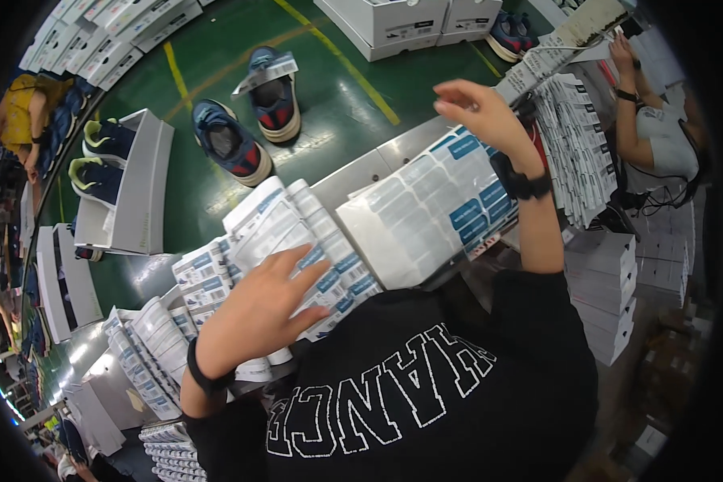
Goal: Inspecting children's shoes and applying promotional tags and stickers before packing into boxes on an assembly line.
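Observation:
My left hand point(265, 305) lies flat, fingers spread, on a fanned stack of white and blue label sheets point(297, 229) on the metal table point(394, 149). My right hand point(478, 108) is raised over the table's far edge with fingers loosely apart and nothing visible in it. Under that wrist lies a large sheet of white and blue labels point(434, 209). A dark band sits on each wrist.
Two navy and red shoes point(249, 120) stand on the green floor past the table. An open white shoebox point(128, 181) holds a navy and yellow pair. White boxes point(394, 24) stand farther off. Label stacks point(578, 136) lie at right, beside another person's arm point(631, 104).

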Demonstrator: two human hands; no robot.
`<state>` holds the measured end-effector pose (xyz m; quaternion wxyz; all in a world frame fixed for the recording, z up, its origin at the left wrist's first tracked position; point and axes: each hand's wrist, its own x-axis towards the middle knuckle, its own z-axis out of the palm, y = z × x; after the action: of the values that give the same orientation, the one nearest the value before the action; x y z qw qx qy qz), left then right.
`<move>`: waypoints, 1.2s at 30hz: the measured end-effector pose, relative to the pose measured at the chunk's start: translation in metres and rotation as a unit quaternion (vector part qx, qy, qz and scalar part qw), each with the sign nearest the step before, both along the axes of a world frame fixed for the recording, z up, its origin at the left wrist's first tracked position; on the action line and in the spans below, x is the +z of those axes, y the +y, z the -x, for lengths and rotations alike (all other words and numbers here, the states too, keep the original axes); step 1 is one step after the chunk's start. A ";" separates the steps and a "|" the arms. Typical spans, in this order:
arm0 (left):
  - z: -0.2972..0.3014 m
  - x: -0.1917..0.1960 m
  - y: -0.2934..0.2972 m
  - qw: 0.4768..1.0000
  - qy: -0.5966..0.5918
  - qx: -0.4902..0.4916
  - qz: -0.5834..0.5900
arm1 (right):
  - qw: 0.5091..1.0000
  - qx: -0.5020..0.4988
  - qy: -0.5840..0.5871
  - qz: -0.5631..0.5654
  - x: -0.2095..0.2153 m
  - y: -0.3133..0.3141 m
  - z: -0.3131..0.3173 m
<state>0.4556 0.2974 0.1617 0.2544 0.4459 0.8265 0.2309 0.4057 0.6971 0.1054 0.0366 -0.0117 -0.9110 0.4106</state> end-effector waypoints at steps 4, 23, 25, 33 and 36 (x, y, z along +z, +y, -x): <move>0.006 -0.041 0.093 0.990 -0.051 -0.126 -0.040 | 0.993 0.002 -0.075 -0.090 -0.004 0.043 -0.090; 0.041 -0.167 0.240 0.973 0.213 0.053 -0.072 | 0.941 0.096 0.156 -0.285 -0.080 0.031 -0.072; 0.038 -0.168 0.242 0.970 0.224 0.055 -0.073 | 0.916 0.073 0.175 -0.352 -0.081 0.027 -0.073; 0.024 -0.114 0.219 0.955 0.291 0.051 -0.029 | 0.815 -0.200 0.402 -0.367 -0.021 0.009 -0.072; 0.010 -0.061 0.182 0.964 0.164 -0.031 -0.206 | 0.797 -0.213 0.429 -0.367 0.009 -0.044 -0.110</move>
<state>0.4454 0.4791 0.1009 0.0251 0.5458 0.7771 0.3125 0.5155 0.6528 0.1142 0.5119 -0.0133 -0.8589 -0.0100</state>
